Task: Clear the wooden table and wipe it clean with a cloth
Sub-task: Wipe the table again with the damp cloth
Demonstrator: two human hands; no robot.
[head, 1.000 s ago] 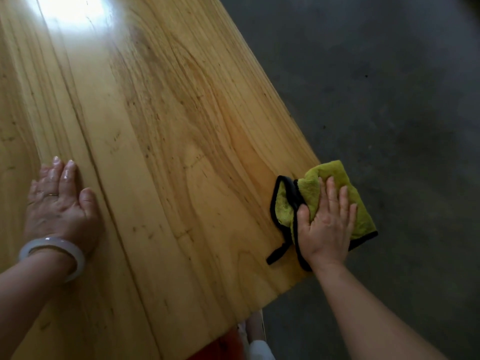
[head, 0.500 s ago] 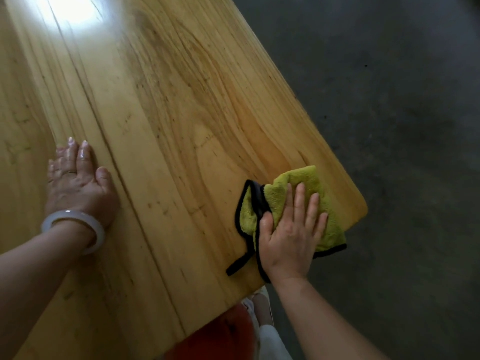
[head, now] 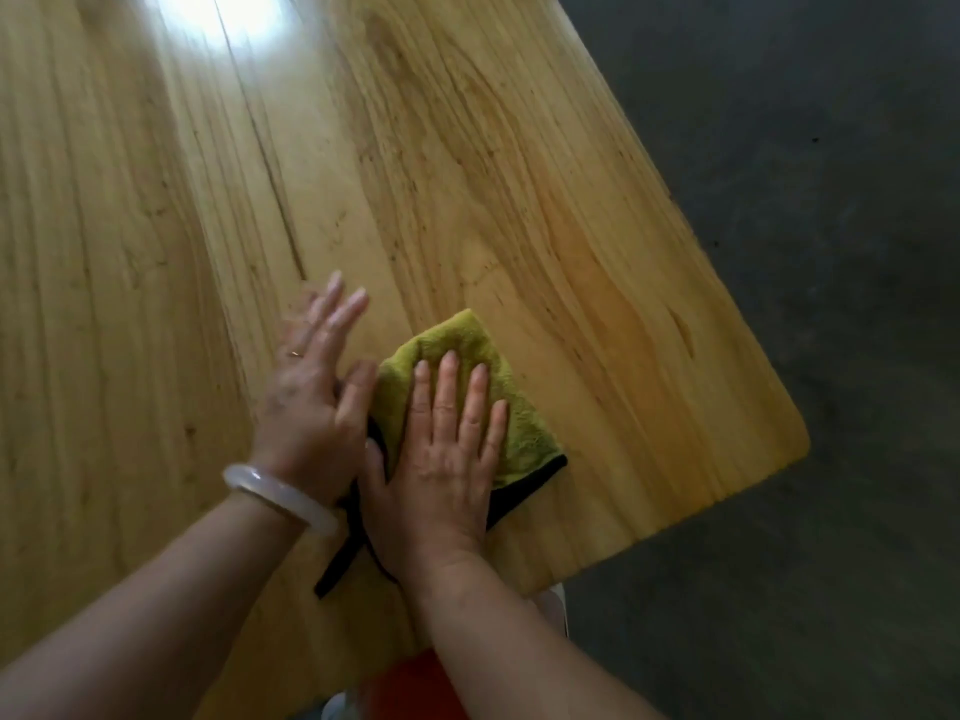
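Green cloth (head: pixel 457 402) with black edging lies on a pale wooden bench (head: pixel 519 174), close to the near edge and towards the right-hand corner. The right hand (head: pixel 441 454) lies flat on top of the cloth, fingers straight and slightly spread, palm pressing down on it. The left hand (head: pixel 311 392) sits just beside it on the left, fingers also straight and pointing away from the person, with its thumb at the cloth's left edge; whether the thumb touches the cloth cannot be told. A pale bangle (head: pixel 280 498) circles the left wrist. Dark grey floor (head: pixel 805 252) shows beyond the bench on the right.
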